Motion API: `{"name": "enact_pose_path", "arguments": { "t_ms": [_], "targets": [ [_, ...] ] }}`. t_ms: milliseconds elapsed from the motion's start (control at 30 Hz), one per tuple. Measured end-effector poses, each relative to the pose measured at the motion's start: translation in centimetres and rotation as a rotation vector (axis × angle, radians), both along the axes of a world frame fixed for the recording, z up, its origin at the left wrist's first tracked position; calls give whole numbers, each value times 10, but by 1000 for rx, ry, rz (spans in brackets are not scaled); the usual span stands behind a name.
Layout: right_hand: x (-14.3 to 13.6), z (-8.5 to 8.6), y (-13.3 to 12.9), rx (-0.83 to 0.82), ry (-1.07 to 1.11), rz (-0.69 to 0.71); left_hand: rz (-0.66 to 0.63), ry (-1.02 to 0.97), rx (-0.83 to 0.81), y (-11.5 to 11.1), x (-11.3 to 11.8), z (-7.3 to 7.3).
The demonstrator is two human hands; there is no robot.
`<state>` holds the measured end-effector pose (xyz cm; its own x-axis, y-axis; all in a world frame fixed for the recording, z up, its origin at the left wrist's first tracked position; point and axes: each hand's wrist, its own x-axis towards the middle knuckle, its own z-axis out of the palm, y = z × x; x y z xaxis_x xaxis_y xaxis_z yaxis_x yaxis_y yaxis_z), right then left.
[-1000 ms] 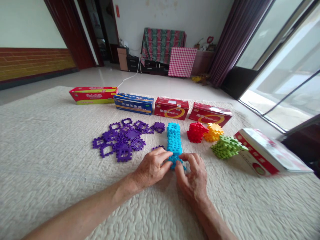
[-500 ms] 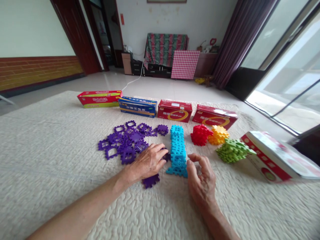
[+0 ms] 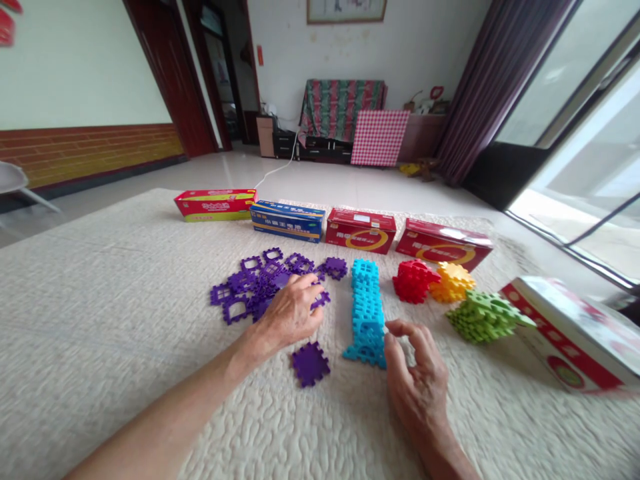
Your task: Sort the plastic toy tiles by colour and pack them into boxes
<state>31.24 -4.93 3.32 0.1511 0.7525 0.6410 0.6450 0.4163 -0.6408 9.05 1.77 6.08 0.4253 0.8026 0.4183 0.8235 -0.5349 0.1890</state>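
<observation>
My left hand (image 3: 295, 309), fingers bent and closed, is over the right side of a loose pile of purple interlocking tiles (image 3: 243, 281). A purple tile (image 3: 321, 299) shows between its fingertips, partly hidden by them. Closer to me, a solid purple tile (image 3: 311, 365) lies flat and apart. My right hand (image 3: 417, 363) is beside the near end of a long row of light blue tiles (image 3: 367, 307), thumb and index finger curved with a small gap between the tips. It holds nothing that I can see; whether it touches the blue row I cannot tell.
Beyond the tiles stand a red-and-green box (image 3: 216, 205), a blue box (image 3: 287, 221) and two red boxes (image 3: 361, 231). To the right are red (image 3: 415, 280), yellow (image 3: 453, 283) and green tile stacks (image 3: 487, 318), beside a white-and-red box (image 3: 575, 333). A quilted cover (image 3: 125, 320) lies beneath.
My left hand has moved away from the blue row toward the purple pile, with a purple tile at its fingers. The near purple tile is more exposed. The view has shifted; my right hand stays by the row.
</observation>
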Motion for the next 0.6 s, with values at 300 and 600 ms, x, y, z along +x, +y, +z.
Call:
{"name": "enact_pose_path", "arguments": {
  "t_ms": [300, 600],
  "targets": [
    [1, 1, 1, -40, 52, -39, 204, 106, -15, 14, -25, -6],
    [11, 11, 49, -78, 70, -42, 143, 57, 8, 12, -25, -11]
  ]
}}
